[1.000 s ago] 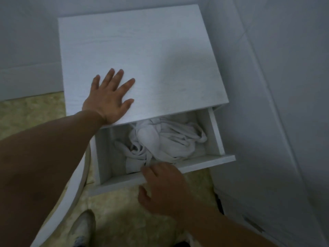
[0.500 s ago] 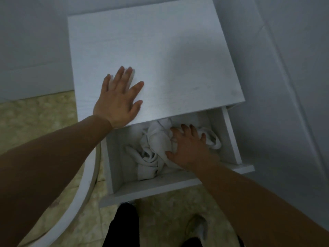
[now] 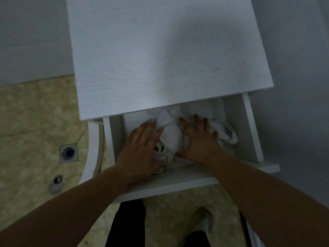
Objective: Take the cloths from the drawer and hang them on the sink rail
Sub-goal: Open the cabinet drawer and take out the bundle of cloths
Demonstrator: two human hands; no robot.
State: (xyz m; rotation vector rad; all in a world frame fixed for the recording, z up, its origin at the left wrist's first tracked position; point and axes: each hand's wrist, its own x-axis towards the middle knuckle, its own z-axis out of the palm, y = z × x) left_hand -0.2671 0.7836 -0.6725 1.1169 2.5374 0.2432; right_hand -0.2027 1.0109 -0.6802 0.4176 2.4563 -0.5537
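Head view, single entry:

Drawer (image 3: pixel 188 182), white, pulled out from under a white cabinet top (image 3: pixel 165 56); front panel nearest the person, side walls visible left and right.

Cloths (image 3: pixel 170 129), white, crumpled in one heap inside the drawer, reaching from the middle towards its right wall; a twisted fold lies between the two hands, a looser bunch shows beyond the right fingertips.

Left hand (image 3: pixel 140 148), palm down in the drawer, resting on the left part of the heap; grip wide, fingers nearly straight and close together, nothing pinched as far as can be seen.

Right hand (image 3: pixel 197 139), palm down on the right part of the heap; grip wide, fingers spread and pressed onto the fabric, thumb stretched along the near edge of the cloth.

Floor (image 3: pixel 35 122), mottled beige tile; square drain (image 3: pixel 68 152) left of the cabinet, round strainer (image 3: pixel 56 188) nearer the person, well apart from the drawer.

Shoe (image 3: pixel 203 220), pale, on the floor below the drawer front; dark trouser leg (image 3: pixel 128 223) beside it
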